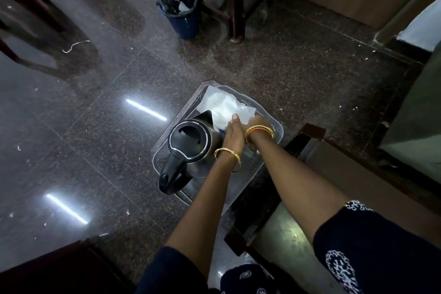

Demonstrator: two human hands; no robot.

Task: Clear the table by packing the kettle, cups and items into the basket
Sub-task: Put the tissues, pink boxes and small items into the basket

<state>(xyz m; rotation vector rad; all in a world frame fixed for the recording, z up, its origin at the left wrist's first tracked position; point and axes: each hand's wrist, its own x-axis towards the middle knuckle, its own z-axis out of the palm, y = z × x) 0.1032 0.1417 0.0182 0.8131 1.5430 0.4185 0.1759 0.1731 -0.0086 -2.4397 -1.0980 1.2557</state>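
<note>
Leaning down over the dark speckled floor (274, 67), I have the clear plastic basket (278, 132) set on it below me, just beside the low wooden tabletop (281, 229) at my right knee. The black kettle (188, 142) already sits inside the basket at its left side, lid up, handle pointing back toward me; I judge it the heavy, rigid piece, best lifted by that handle and kept upright. Beyond it, filling the far end of the basket, lies a white crinkled plastic packet (224, 108), which looks light, soft and slippery, so it should be pressed down flat or pinched at an edge, not squeezed. My left hand (232, 135) reaches in just to the right of the kettle, its thumb resting against the near edge of the packet; the other fingers are tucked under and I cannot tell whether they are apart or clamped on anything. My right hand (255, 119) crosses behind the left wrist and is almost wholly hidden, so its fingers cannot be read either. A bin (183, 21) stands well apart
</note>
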